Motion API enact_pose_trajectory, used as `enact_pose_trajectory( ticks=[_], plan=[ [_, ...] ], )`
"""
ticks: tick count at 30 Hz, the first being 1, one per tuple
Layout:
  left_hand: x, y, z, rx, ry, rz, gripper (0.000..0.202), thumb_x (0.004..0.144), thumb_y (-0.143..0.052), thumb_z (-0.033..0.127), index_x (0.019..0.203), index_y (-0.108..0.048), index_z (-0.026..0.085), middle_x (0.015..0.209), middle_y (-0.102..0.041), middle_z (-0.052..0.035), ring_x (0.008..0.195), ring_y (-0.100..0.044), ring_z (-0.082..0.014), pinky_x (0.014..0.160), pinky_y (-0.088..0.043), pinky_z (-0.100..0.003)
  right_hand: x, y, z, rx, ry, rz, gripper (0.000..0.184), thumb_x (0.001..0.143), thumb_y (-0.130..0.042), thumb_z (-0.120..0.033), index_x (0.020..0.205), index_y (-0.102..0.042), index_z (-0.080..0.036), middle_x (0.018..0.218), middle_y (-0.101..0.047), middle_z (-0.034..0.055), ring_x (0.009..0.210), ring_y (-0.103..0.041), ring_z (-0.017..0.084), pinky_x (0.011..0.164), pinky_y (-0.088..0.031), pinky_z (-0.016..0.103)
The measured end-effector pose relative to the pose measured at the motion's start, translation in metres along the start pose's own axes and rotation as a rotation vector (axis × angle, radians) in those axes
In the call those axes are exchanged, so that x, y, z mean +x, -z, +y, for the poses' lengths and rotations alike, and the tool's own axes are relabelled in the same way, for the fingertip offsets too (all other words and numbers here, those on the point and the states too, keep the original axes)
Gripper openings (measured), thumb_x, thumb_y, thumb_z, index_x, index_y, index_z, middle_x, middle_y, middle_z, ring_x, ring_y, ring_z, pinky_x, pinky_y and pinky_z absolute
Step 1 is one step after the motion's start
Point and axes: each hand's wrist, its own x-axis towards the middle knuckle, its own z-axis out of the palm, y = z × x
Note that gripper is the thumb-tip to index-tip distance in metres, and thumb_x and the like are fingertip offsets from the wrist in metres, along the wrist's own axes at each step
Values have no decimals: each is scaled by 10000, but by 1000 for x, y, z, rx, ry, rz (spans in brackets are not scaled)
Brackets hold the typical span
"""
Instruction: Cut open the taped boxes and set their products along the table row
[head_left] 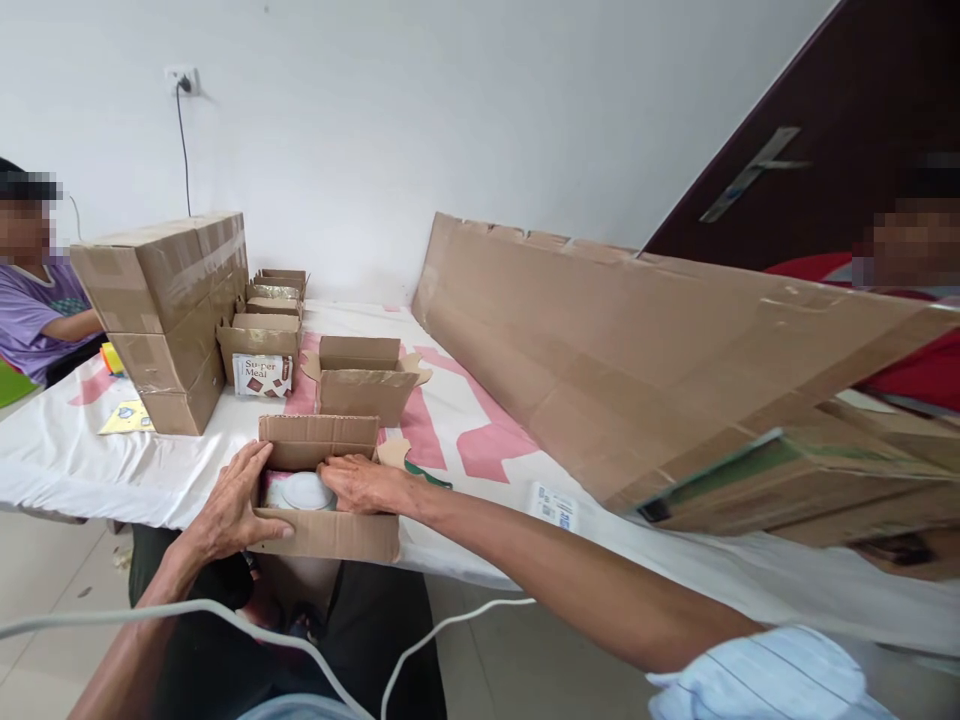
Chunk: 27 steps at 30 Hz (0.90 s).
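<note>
At the near edge of the cloth-covered surface sits a small open cardboard box, a rounded white item inside. The left hand clasps its left end, thumb across the front wall, other fingers spread along the side. The right hand reaches in, fingers curled beside the white item; whether they grip anything, I cannot tell. Pressing hard or pulling bodyward could tip the box off that edge if the left hold slackened. Just behind stands another open carton; toward the left edge, a Super Meal packet and stacked taped cartons.
</note>
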Motion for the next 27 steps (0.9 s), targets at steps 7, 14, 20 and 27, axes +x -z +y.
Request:
enact_pose_trajectory(
  ticks=[7, 14, 20, 27],
  plan=[
    [1, -1, 5, -9, -29, 8, 1248, 640, -963, 530, 1689, -338, 271, 1699, -394, -204, 1588, -343, -442, 1278, -330, -652, 3, -3, -3, 115, -12, -22, 458, 915, -662, -157, 1357, -554, -105, 1374, -650, 207, 1303, -634, 322, 1072, -513, 435],
    [-3, -2, 1, -12, -35, 22, 1285, 606, -979, 559, 1686, -330, 309, 1684, -401, -203, 1554, -383, -464, 1241, -348, -701, 0, -16, -4, 273, -9, 102, 359, 931, -701, -298, 1247, -592, -166, 1310, -669, 173, 1223, -665, 330, 1037, -529, 448],
    [-4, 2, 4, -32, -55, -10, 1261, 654, -962, 553, 1696, -301, 290, 1683, -392, -212, 1571, -348, -456, 1248, -317, -713, 10, -28, 2, 307, 33, 88, 558, 830, -764, -230, 1347, -567, -155, 1344, -680, 178, 1263, -656, 347, 1034, -527, 430],
    [-1, 2, -2, -7, -45, 3, 1168, 715, -906, 620, 1681, -353, 266, 1680, -407, -221, 1551, -381, -469, 1235, -351, -703, 10, -16, -5, 323, -7, 77, 556, 826, -729, -239, 1358, -574, -189, 1298, -717, 175, 1167, -706, 364, 894, -537, 418]
  ],
)
